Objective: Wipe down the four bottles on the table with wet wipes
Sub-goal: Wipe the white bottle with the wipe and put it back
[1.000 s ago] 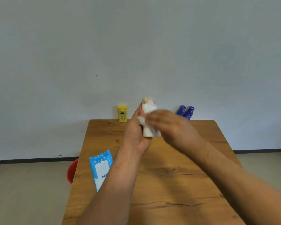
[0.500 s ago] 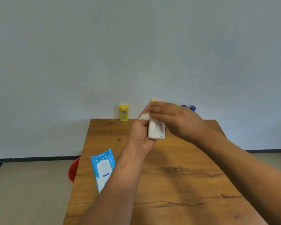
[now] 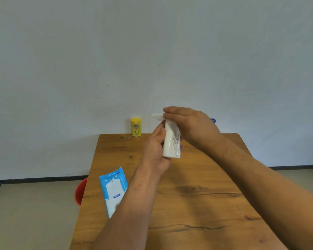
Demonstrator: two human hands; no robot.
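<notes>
White bottle (image 3: 171,141) gripped in left hand (image 3: 156,150), right hand (image 3: 193,127) holding wipe (image 3: 157,116) over its top

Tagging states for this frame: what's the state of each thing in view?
white bottle, lifted off the table, roughly upright, gripped by the left hand.
wet wipe, held on the bottle's top by the right hand.
yellow bottle, upright at the table's far edge, untouched.
blue bottle, mostly hidden behind the right hand.
wipes pack, lying flat near the table's left edge.
red bucket, on the floor beside the table.
</notes>
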